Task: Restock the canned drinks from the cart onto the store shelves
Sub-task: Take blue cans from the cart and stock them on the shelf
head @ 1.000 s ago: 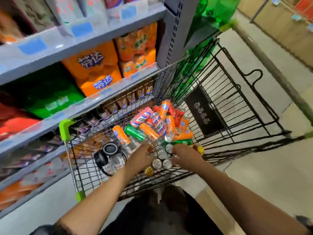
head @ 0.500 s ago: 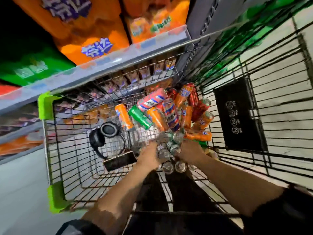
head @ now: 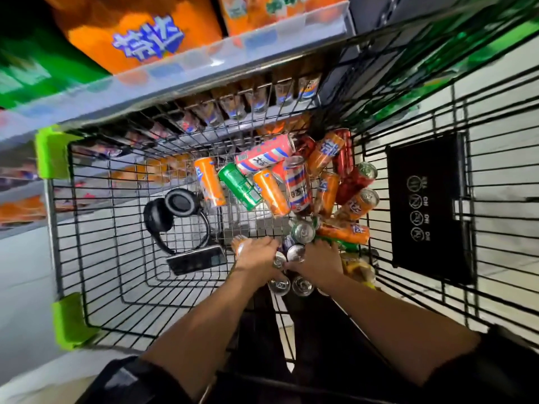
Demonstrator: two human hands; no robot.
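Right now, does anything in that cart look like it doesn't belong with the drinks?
Yes. Black headphones and a phone lie on the cart floor left of the cans; they are not drinks. The cans lie jumbled on their sides, not stacked.

A pale grey shop floor (head: 20, 287) fills the near left and shows again at the right through black wire mesh. At the far left stands a grey metal shelving unit (head: 186, 68) with a clear plastic price rail along its edge. It carries large orange drink packs (head: 140, 33) with blue lettering and, further left, a blurred green pack (head: 35, 71). A dark grey upright post (head: 376, 16) rises at the far right of the unit.
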